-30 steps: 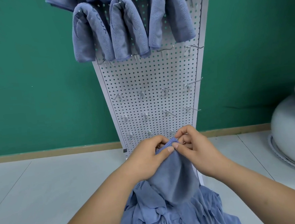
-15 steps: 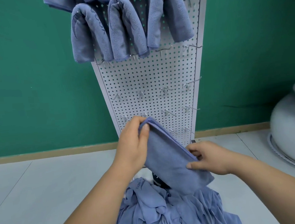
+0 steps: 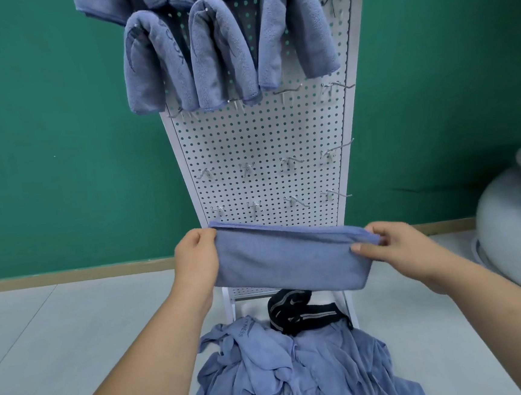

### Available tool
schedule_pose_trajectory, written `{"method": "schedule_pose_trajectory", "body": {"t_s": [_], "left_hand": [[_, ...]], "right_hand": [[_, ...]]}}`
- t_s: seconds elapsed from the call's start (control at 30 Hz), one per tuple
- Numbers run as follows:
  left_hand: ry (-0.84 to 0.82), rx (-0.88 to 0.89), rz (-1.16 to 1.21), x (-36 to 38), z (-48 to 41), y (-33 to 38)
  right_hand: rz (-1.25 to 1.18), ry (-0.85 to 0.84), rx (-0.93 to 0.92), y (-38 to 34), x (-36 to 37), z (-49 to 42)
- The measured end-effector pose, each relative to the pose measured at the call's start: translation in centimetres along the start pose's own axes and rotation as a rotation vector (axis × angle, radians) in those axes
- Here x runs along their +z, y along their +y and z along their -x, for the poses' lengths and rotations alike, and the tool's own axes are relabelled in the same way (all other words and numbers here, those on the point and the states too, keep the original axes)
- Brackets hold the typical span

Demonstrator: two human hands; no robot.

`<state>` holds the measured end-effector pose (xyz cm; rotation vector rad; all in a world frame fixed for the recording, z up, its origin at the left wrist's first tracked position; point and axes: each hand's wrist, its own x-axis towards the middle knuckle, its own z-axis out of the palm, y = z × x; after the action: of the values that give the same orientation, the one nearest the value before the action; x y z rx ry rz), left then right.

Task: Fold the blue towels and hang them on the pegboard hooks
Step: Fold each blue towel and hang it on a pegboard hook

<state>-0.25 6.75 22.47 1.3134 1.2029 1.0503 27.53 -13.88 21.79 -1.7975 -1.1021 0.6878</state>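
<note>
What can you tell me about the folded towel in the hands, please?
The folded towel is blue, soft-looking cloth, doubled into a long flat band with layered edges on top. It hangs stretched, roughly level, before the pegboard. The left hand grips its left end; the right hand pinches its right end.

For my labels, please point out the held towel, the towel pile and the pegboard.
held towel (image 3: 289, 257): head view, middle of its front face.
towel pile (image 3: 299, 367): head view, crumpled middle.
pegboard (image 3: 263, 134): head view, bare perforated panel.
</note>
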Motion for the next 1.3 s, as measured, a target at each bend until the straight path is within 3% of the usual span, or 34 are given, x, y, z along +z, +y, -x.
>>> {"method": "schedule_pose_trajectory", "body": {"t_s": [0.1, 0.17, 0.33, 0.5, 0.6, 0.83, 0.97, 1.07, 1.17, 1.3], "left_hand": [[-0.018, -0.071, 0.176, 0.0, 0.3, 0.7], [-0.015, -0.043, 0.201, 0.4, 0.4, 0.7], [0.053, 0.043, -0.002, 1.1, -0.1, -0.7], [-0.027, -0.137, -0.096, 1.0, -0.7, -2.4], [-0.111, -0.169, -0.093, 0.9, -0.7, -2.4], [-0.146, 0.029, -0.062, 0.5, -0.4, -1.4], [-0.303, 0.069, -0.073, 0.0, -0.2, -1.1], [-0.467, 0.230, -0.370, -0.5, -0.3, -1.6], [-0.443, 0.417, -0.663, -0.4, -0.4, -1.8], [-0.340, 0.390, -0.606, -0.4, -0.6, -1.5]], "right_hand": [[-0.322, 0.101, 0.009, -1.1, 0.1, -0.3], [-0.409, 0.199, -0.015, -1.8, 0.3, -0.5], [-0.351, 0.384, -0.036, -2.0, 1.1, -1.1], [-0.199, 0.421, 0.173, 0.7, 1.2, -1.4], [-0.170, 0.388, 0.110, 0.6, 0.9, -1.0], [-0.191, 0.404, -0.040, -0.5, -0.2, -0.7], [-0.024, 0.285, -0.102, -0.6, -0.8, 0.0], [0.386, 0.232, -0.171, 0.2, -1.5, 0.0], [0.593, 0.203, -0.259, 0.8, -1.6, -0.1], [0.630, 0.224, -0.213, 0.3, -1.5, 0.1]]}}
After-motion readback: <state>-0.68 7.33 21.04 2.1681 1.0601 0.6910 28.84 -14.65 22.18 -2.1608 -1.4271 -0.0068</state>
